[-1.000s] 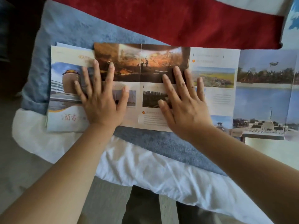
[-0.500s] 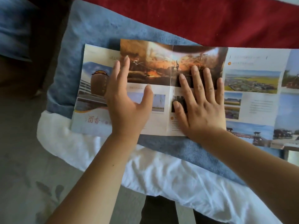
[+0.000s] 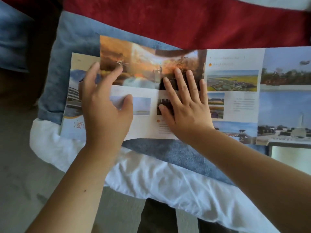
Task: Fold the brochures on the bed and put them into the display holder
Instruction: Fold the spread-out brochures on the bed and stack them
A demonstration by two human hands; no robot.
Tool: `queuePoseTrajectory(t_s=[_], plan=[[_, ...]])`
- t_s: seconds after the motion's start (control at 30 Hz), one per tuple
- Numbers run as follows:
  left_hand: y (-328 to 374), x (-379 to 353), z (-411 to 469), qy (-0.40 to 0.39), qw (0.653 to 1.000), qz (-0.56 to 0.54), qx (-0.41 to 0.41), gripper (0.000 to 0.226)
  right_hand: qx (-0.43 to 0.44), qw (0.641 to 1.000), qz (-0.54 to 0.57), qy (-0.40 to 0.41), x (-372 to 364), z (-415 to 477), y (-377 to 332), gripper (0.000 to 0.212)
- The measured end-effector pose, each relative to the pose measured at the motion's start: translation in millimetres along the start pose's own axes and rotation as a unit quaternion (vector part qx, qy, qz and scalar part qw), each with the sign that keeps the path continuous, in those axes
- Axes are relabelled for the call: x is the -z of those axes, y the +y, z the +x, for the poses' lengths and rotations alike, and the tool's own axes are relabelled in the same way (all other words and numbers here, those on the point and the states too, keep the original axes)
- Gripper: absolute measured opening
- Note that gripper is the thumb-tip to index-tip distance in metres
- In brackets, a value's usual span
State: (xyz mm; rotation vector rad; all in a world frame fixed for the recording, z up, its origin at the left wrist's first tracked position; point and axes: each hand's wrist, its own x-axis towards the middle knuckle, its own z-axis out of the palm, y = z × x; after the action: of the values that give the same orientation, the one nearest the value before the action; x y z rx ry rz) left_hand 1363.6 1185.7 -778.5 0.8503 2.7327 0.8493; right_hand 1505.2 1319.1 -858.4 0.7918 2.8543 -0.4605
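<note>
- Blue towel (image 3: 176,153) over a white sheet (image 3: 151,182) makes the work surface, with a red blanket (image 3: 185,22) beyond.
- Brochure (image 3: 235,98) lies open on the towel, long axis left to right, running out of view at the right (most of its length is on the right hand's side).
- Right hand (image 3: 186,106) is flat with fingers spread, pressing a middle panel down.
- Left hand (image 3: 104,106) sits on the end flap (image 3: 143,64), fingers bent and thumb on top; whether it pinches the edge I cannot tell.
- Flap looks slightly raised, so the next fold probably swings rightward over the pinned panel; the left hand is nearer.
</note>
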Motion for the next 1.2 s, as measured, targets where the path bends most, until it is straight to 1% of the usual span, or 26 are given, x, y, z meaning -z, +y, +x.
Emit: queuePoseTrajectory(t_s=[0.07, 0.13, 0.2, 0.27, 0.37, 0.5, 0.6, 0.7, 0.77, 0.83, 0.87, 0.93, 1.03, 1.1, 1.2], plan=[[1.1, 4.2, -2.3, 0.002, 0.999, 0.036, 0.026, 0.063, 0.019, 0.998, 0.053, 0.0, 13.7, -4.7, 12.1, 0.061], [4.1, 6.1, -2.6, -0.014, 0.999, 0.022, 0.046, 0.075, 0.003, 0.996, 0.076, 0.038, 27.4, -16.5, 33.5, 0.054], [9.7, 6.4, -1.8, -0.027, 0.998, -0.007, 0.056, 0.087, -0.039, 0.997, 0.047, 0.051, 36.7, -33.1, 61.5, 0.056], [22.3, 5.4, -2.3, -0.034, 0.996, -0.05, 0.057, 0.095, -0.077, 0.996, 0.014, 0.032, 41.0, -51.6, 90.3, 0.061], [50.5, -2.9, -9.2, -0.046, 0.996, -0.075, 0.004, 0.092, -0.082, 0.997, -0.002, 0.0, 40.0, -77.8, 127.6, 0.064], [99.8, -25.7, -26.8, -0.059, 0.992, -0.069, -0.082, 0.078, -0.06, 0.998, -0.009, 0.01, 27.7, -89.8, 145.1, 0.064], [132.8, -44.8, -41.5, -0.096, 0.981, -0.115, -0.125, 0.083, -0.063, 0.998, 0.004, 0.028, 22.5, -88.3, 144.4, 0.063], [155.1, -69.2, -46.5, -0.16, 0.965, -0.163, -0.129, 0.093, -0.062, 0.997, 0.016, 0.036, 23.1, -89.6, 145.3, 0.063], [159.4, -87.2, -46.2, -0.209, 0.961, -0.126, -0.127, 0.096, -0.056, 0.997, 0.029, 0.042, 24.8, -89.8, 145.6, 0.062], [158.6, -104.6, -47.0, -0.249, 0.961, -0.024, -0.118, 0.09, -0.048, 0.997, 0.044, 0.044, 26.8, -89.9, 147.1, 0.064], [158.1, -111.7, -47.7, -0.261, 0.959, 0.023, -0.108, 0.085, -0.043, 0.997, 0.053, 0.047, 27.1, -90.2, 147.7, 0.065], [158.6, -122.8, -48.2, -0.277, 0.955, 0.062, -0.088, 0.081, -0.034, 0.995, 0.07, 0.055, 26.0, -91.1, 149.0, 0.064], [156.6, -133.0, -46.9, -0.266, 0.954, 0.105, -0.094, 0.082, -0.032, 0.995, 0.076, 0.061, 24.1, -91.6, 150.9, 0.066], [153.3, -135.3, -44.5, -0.244, 0.955, 0.14, -0.097, 0.074, -0.033, 0.996, 0.069, 0.045, 26.8, -90.8, 150.6, 0.068], [150.0, -132.7, -40.9, -0.202, 0.97, 0.12, -0.06, 0.065, -0.041, 0.996, 0.067, 0.039, 32.4, -90.7, 145.9, 0.066]])
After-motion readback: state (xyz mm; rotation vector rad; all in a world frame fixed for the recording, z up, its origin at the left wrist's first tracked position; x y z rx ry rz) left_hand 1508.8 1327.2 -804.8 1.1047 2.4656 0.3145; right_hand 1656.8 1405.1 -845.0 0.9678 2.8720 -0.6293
